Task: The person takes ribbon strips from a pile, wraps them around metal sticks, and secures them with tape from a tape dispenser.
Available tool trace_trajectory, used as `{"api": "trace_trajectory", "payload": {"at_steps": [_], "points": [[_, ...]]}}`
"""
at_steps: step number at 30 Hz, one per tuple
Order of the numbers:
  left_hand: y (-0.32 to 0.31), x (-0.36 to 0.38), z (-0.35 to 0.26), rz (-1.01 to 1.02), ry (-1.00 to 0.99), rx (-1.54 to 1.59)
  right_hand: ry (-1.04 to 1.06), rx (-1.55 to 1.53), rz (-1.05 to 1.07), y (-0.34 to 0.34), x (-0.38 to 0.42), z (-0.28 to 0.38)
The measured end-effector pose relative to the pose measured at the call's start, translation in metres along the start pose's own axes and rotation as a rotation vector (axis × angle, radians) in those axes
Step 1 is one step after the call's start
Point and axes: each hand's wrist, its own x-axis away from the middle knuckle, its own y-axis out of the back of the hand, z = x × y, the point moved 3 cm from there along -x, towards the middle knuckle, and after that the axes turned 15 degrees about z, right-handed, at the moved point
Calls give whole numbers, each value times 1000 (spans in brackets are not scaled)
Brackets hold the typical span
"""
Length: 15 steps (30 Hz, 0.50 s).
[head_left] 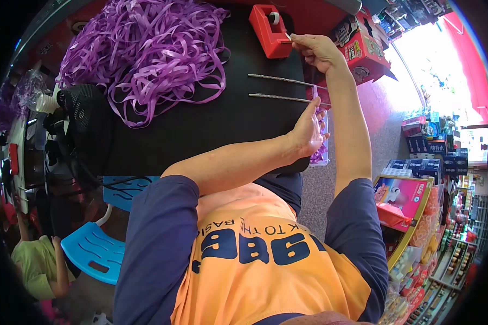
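Note:
Two thin twisted metal rods [279, 80] stick out side by side over the black tabletop's right edge. A strip of purple ribbon [315, 92] spans them near their right ends. My left hand [307, 132] is at the lower rod, its thumb pressed on the ribbon there and its other fingers partly hidden behind. Farther up, my right hand [317, 51] pinches a small whitish end of tape [288, 37] at the cutting edge of a red tape dispenser [271, 35]. Below my left hand, a clear plastic container [321, 154] holds more purple ribbon.
A large tangled heap of purple ribbon [146, 54] covers the left of the black table [244, 124]. A black mesh item [87, 111] lies beside it. Red printed boxes [358, 51] stand at right. A blue chair [95, 252], a person in green [38, 268] and stocked shelves [453, 254] surround me.

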Motion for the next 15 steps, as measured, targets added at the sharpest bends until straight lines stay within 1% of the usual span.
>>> {"api": "trace_trajectory", "payload": {"at_steps": [2, 7, 8, 10, 11, 13, 14, 15], "points": [[7, -6, 3, 67, -9, 17, 12, -30, -1, -1, 3, -8], [2, -3, 0, 85, -31, -1, 14, -4, -9, 0, -1, -22], [-1, -1, -2, 123, -38, -15, 13, -6, -9, -2, -1, -24], [-8, 3, -5, 160, -42, -27, 168, 150, -102, -12, 7, -16], [-10, 4, -6, 156, -34, -35, 167, 149, -104, -9, 1, -21], [-11, 5, -7, 151, -24, -43, 255, 514, -257, -6, -9, -23], [-12, 5, -7, 173, -34, -43, 254, 513, -259, -3, -11, -29], [-12, 5, -7, 195, -43, -45, 275, 727, -349, -11, -3, -22]]}}
